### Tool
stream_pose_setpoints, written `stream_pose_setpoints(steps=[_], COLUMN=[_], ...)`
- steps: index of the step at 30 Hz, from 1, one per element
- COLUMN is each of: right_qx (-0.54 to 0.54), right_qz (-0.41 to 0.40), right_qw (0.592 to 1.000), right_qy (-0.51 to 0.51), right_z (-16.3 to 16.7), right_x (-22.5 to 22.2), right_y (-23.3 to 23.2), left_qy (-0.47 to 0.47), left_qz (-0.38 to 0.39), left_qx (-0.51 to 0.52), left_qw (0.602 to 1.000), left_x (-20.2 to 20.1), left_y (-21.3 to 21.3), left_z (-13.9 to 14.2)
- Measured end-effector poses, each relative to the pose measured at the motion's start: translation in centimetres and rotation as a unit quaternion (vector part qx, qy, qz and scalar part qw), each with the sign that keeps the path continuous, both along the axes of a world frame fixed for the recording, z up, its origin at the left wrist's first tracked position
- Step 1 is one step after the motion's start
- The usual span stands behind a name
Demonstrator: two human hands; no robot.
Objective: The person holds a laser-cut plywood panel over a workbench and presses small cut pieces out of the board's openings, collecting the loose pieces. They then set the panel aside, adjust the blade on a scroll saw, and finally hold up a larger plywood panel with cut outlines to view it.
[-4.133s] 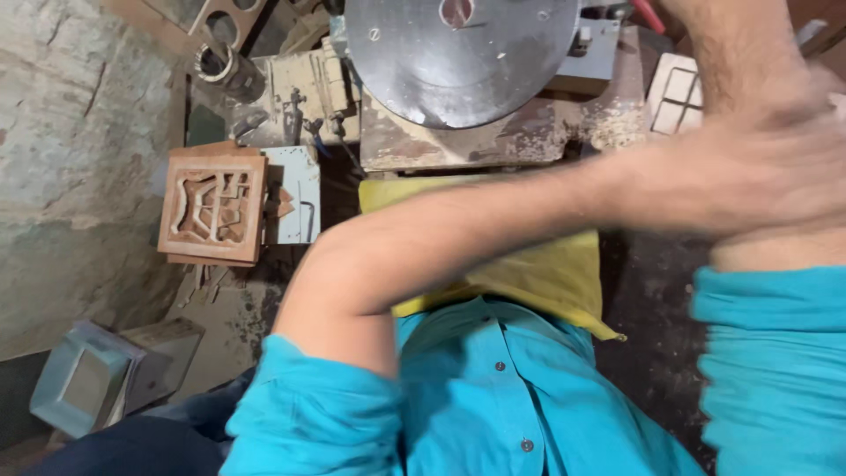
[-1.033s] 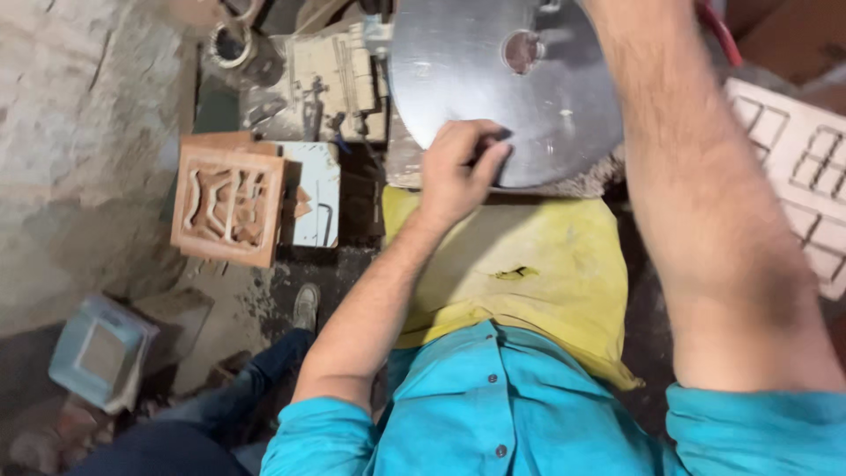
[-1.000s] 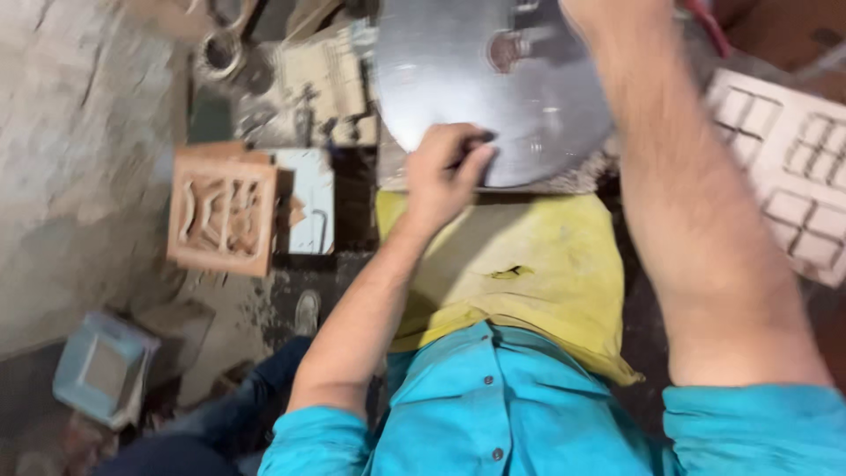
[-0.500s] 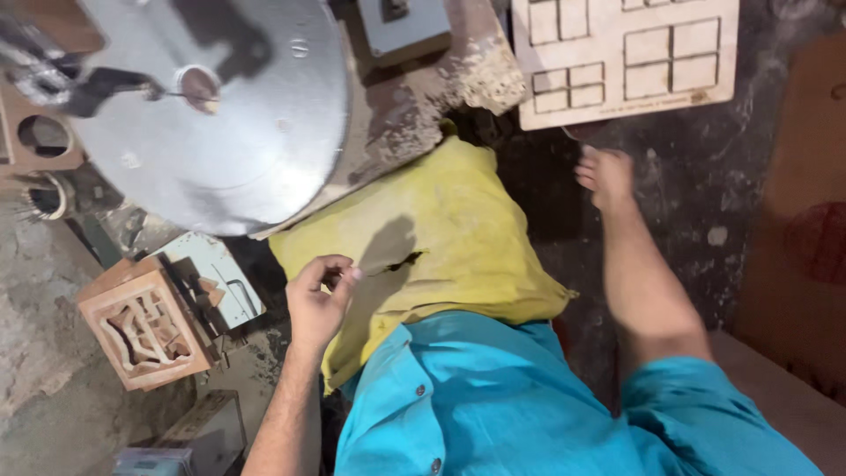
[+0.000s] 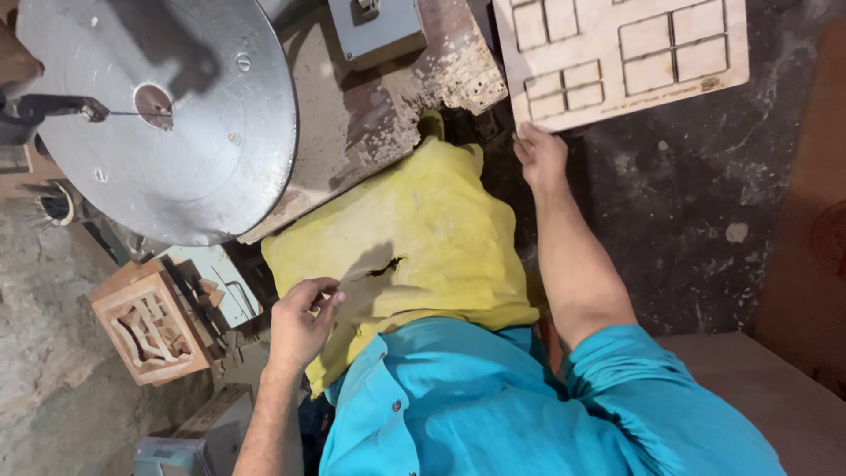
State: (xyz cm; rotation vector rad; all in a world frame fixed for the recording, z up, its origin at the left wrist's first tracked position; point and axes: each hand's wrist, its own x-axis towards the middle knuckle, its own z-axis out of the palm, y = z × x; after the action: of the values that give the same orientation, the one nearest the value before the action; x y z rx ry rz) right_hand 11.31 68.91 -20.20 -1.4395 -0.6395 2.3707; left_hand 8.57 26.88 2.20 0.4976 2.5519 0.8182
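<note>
The right hand [image 5: 539, 154] has its fingers [image 5: 522, 145] together, touching the bottom edge of a flat wooden panel [image 5: 617, 53] with square cut-outs, up at the top. The left hand [image 5: 300, 322] has its fingers curled, pinching the edge of the yellow cloth [image 5: 414, 229] on the lap. A round metal disc [image 5: 176, 106] sits beside it.

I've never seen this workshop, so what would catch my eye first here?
The big round metal disc at upper left dominates, beside the yellow cloth spread across the person's lap. At upper right, the right hand touches the edge of a pale cut-out wooden panel, while the left hand rests at the cloth's edge near a carved wooden block.
</note>
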Motion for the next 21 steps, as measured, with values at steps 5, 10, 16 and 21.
stream_pose_setpoints(steps=[5, 10, 16, 21], right_qx=[0.11, 0.186, 0.399, 0.567], right_qz=[-0.07, -0.176, -0.084, 0.075], right_qw=[0.987, 0.964, 0.913, 0.82], right_qy=[0.097, 0.079, 0.023, -0.018], right_z=[1.1, 5.7, 14.7, 25.3], right_x=[5.1, 10.1, 13.3, 13.6], right_y=[2.3, 9.8, 18.4, 21.9], left_qy=[-0.005, 0.009, 0.015, -0.009], left_qz=[-0.013, -0.052, -0.071, -0.076], left_qx=[0.013, 0.018, 0.056, 0.127], left_qw=[1.0, 0.998, 0.996, 0.989], left_x=[-0.2, -0.8, -1.4, -2.0], left_y=[-0.3, 0.2, 1.9, 4.0], left_z=[0.3, 1.0, 2.6, 3.1])
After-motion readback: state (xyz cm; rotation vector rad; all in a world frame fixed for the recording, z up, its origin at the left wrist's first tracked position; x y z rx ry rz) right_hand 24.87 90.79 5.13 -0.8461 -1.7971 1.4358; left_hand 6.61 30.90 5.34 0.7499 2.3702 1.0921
